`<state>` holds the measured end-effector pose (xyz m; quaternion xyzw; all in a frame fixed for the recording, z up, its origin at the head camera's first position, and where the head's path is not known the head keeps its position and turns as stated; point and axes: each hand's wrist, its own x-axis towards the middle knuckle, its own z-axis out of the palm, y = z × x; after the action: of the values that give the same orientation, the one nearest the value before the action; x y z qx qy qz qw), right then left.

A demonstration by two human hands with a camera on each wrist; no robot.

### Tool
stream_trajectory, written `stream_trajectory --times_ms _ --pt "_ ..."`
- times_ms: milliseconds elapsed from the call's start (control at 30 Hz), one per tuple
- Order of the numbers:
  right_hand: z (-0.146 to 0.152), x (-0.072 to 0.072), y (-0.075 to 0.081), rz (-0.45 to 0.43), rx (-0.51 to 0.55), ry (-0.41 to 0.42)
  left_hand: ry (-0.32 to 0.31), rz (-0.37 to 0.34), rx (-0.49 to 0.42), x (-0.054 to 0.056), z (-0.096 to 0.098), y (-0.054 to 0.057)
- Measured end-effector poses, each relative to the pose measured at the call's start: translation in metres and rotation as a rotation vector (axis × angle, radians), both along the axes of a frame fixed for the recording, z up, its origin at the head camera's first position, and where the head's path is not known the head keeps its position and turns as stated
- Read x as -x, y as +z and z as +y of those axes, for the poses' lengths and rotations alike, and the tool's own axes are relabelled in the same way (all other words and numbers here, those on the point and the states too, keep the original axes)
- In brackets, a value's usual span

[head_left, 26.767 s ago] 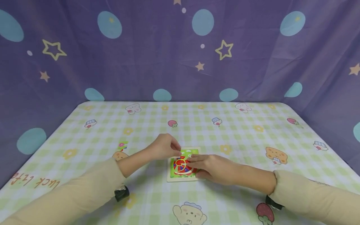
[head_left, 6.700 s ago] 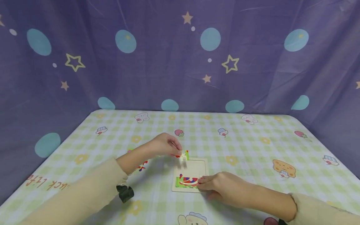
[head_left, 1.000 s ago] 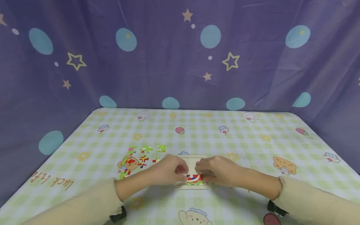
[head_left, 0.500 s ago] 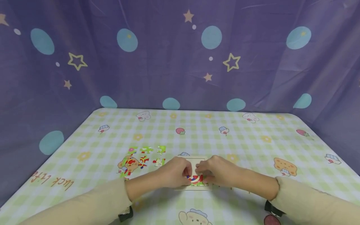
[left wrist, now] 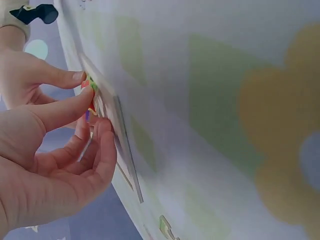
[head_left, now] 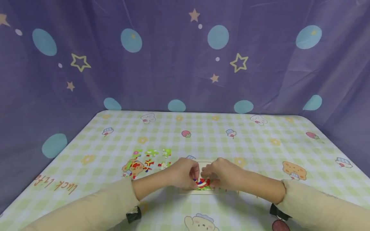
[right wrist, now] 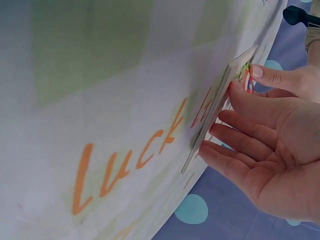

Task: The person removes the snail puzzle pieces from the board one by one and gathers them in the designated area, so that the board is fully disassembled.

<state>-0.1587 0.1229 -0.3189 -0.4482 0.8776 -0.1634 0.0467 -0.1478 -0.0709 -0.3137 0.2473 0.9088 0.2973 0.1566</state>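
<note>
A shallow wooden puzzle tray [head_left: 199, 192] lies on the table between both hands, its upper part bare wood. Near its lower edge, my left hand [head_left: 183, 172] pinches a red, green and blue jigsaw piece [left wrist: 93, 86], which tilts up from the tray. Other red and green pieces show beside it, partly hidden by the fingers. My right hand [head_left: 226, 173] rests at the tray's right side; in the right wrist view its thumb touches the tray edge and its relaxed fingers lie along it. Loose jigsaw pieces [head_left: 148, 165] lie to the left.
The table wears a green-and-white checked cloth [head_left: 245, 205] with printed cartoons. More loose pieces, such as a green one [head_left: 151, 152], lie spread in rows beyond my left forearm. A purple curtain [head_left: 173, 80] hangs behind the table.
The tray's picture, whole at first, is now mostly taken out, its pieces laid at left. Over the last second my left hand moves right along the bottom row and tilts a piece up.
</note>
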Motion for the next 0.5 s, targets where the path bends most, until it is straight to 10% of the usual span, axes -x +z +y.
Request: stream_trajectory --times_ms 500 --pt "0.000 0.000 0.003 -0.011 -0.026 -0.007 0.138 -0.107 -0.137 0.011 -0.018 -0.005"
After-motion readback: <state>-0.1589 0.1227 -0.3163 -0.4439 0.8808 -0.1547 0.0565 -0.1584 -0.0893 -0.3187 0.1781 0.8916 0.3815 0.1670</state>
